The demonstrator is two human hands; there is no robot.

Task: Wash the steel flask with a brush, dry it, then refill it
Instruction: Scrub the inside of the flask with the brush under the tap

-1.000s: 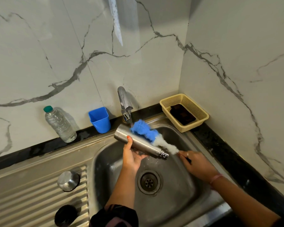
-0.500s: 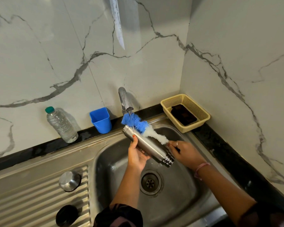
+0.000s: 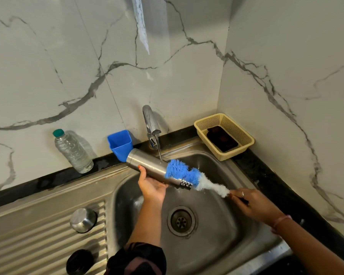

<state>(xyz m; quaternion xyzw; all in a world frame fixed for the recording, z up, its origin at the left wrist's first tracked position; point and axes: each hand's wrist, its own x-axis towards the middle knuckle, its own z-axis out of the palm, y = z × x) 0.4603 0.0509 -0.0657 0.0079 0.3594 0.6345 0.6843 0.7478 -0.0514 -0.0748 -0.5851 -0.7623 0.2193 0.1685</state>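
The brushed-steel cylindrical flask (image 3: 153, 170) lies nearly level over the stainless-steel sink basin (image 3: 216, 231), mouth towards the right, cradled from below in the left hand (image 3: 151, 187) with the thumb curled up its near side. The right hand (image 3: 251, 204) is closed round the dark handle of the blue-and-white fluffy bottle brush (image 3: 191, 176), whose blue head lies against the flask's far side by the threaded neck. A thin stream from the chrome tap (image 3: 151, 126) falls onto the flask's body.

I'd worry about that wet steel: held only from beneath, it could roll off the palm and clatter into the basin if the brush pushes hard sideways. Splash may also reach the counter.

On the far ledge stand a clear plastic water bottle with a green cap (image 3: 73, 151), a blue plastic cup (image 3: 121, 143) just behind the flask's base, and a cream mesh basket (image 3: 244, 135) on the right. A round steel cap (image 3: 83, 219) and a black lid (image 3: 80, 263) sit on the ribbed drainboard (image 3: 28, 239), near left, well apart from the scrubbing.
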